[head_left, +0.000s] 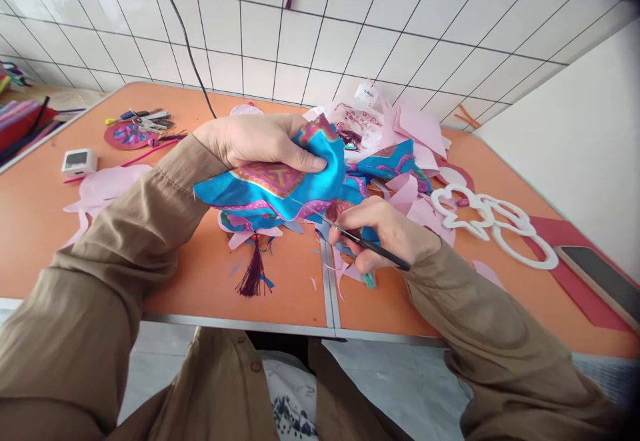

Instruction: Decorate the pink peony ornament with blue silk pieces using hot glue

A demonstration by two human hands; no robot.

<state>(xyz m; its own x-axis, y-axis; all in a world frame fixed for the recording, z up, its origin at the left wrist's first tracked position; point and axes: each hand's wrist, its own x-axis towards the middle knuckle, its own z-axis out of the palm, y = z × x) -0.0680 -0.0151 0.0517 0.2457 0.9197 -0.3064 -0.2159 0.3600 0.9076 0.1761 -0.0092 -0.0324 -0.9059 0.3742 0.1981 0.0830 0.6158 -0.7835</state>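
My left hand (270,140) is closed on a piece of blue patterned fabric (325,178), thumb on top, holding it up above the table. The fabric is shiny, with pink and gold motifs. In my right hand (383,228) is a slim tool (373,246) with a black handle and a thin pointed metal tip. That tip lies at the fabric's lower edge; I cannot tell whether it pierces the cloth. Below my left hand a blue fabric piece (250,220) lies on pink backing, with a dark purple tassel (255,271) hanging from it.
Pink sheets (415,128) and more blue cloth (390,161) pile up at the back. White outline templates (463,208) and a phone (603,271) on red sheets lie right. Keys (153,121) and a small white box (79,161) sit left. Scraps litter the orange table (200,281).
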